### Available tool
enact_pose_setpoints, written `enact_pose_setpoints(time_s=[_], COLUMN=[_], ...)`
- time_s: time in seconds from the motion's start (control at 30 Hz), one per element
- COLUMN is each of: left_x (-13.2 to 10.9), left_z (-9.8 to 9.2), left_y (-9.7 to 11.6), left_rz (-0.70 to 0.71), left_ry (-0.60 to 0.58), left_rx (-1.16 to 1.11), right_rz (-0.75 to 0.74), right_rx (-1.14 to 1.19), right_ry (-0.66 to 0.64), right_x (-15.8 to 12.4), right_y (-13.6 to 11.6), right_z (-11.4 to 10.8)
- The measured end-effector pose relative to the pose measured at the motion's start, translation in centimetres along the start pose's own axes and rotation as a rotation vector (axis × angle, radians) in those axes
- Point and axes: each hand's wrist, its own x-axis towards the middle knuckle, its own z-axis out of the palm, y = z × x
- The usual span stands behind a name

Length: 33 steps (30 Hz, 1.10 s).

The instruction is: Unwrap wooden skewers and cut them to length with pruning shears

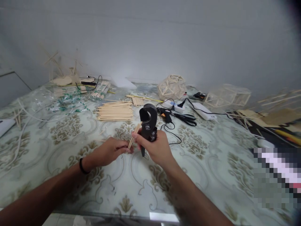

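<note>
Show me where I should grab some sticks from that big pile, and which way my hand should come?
Probably best to pinch a few front sticks around their middles in the big pile, coming from the near side. They lie flat, side by side, running left to right, with that long edge facing the left hand.

Cool, fairly dim, diffuse light fills the scene, with a paler glow midway along the grey wall [127,44] and darkness in the upper right corner. A bright white glare sits at the near edge of the table [131,188], and the left forearm [51,194] falls into shade. Wide-angle stretching smears the sticks [282,99] at far right; coarse pixelation covers the lower right. The black cutter [146,134] looks comparatively crisp.
</note>
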Motion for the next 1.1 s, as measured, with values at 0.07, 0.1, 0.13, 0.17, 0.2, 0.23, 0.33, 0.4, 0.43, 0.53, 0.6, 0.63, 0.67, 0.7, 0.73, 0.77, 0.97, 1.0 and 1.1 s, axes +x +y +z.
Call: enact_pose_setpoints(time_s=[0.07,0.1,0.13,0.17,0.2,0.23,0.33,0.4,0.43,0.53,0.6,0.63,0.67,0.7,0.73,0.77,0.97,1.0,1.1], left_x=[-0.1,-0.2,-0.3,-0.4,-0.4,-0.5,-0.5,-0.4,-0.4,-0.4,-0.5,-0.5,-0.5,-0.5,-0.5,-0.5,-0.5,-0.4,-0.3], left_z=[0.4,0.7,1.0,1.3,1.5,1.8,2.3,2.4,2.4,2.5,2.6,2.6,2.7,2.8,2.8,2.9,3.1,3.2,3.2], left_y=[0.3,0.6,0.8,1.0,1.1,1.2,1.4,1.5,1.6,1.9,2.1,2.1,2.1,2.0,1.9,1.8,1.3,1.3,1.4], left_rz=[-0.047,-0.084,-0.121,-0.15,-0.17,-0.181,-0.202,-0.215,-0.218,-0.222,-0.227,-0.23,-0.233,-0.235,-0.235,-0.233,-0.213,-0.214,-0.232], left_ry=[-0.037,-0.055,-0.069,-0.077,-0.084,-0.09,-0.094,-0.091,-0.086,-0.067,-0.054,-0.051,-0.048,-0.046,-0.043,-0.039,-0.002,0.009,0.032], left_rx=[-0.218,-0.357,-0.491,-0.604,-0.688,-0.744,-0.828,-0.852,-0.86,-0.876,-0.882,-0.885,-0.888,-0.892,-0.896,-0.898,-0.889,-0.889,-0.891], right_rz=[0.001,-0.001,-0.004,-0.005,-0.003,0.001,0.018,0.041,0.057,0.09,0.085,0.077,0.068,0.061,0.053,0.044,-0.002,-0.002,0.015], right_rx=[0.064,0.096,0.128,0.158,0.186,0.209,0.269,0.318,0.345,0.399,0.397,0.386,0.373,0.359,0.345,0.333,0.255,0.252,0.233], right_ry=[0.03,0.041,0.05,0.056,0.061,0.063,0.054,0.051,0.052,0.056,0.06,0.062,0.063,0.063,0.063,0.064,0.087,0.086,0.063], right_x=[0.2,0.3,0.4,0.5,0.6,0.7,0.9,1.0,1.1,1.2,1.2,1.2,1.2,1.2,1.2,1.2,1.0,0.9,0.6], right_y=[-0.2,-0.2,-0.2,-0.2,-0.2,-0.1,0.3,0.4,0.4,0.3,0.2,0.3,0.3,0.4,0.5,0.5,0.4,0.3,-0.1], right_z=[-0.2,-0.4,-0.5,-0.6,-0.7,-0.7,-0.8,-0.8,-0.7,-0.7,-0.7,-0.7,-0.7,-0.7,-0.7,-0.7,-0.4,-0.3,-0.1])
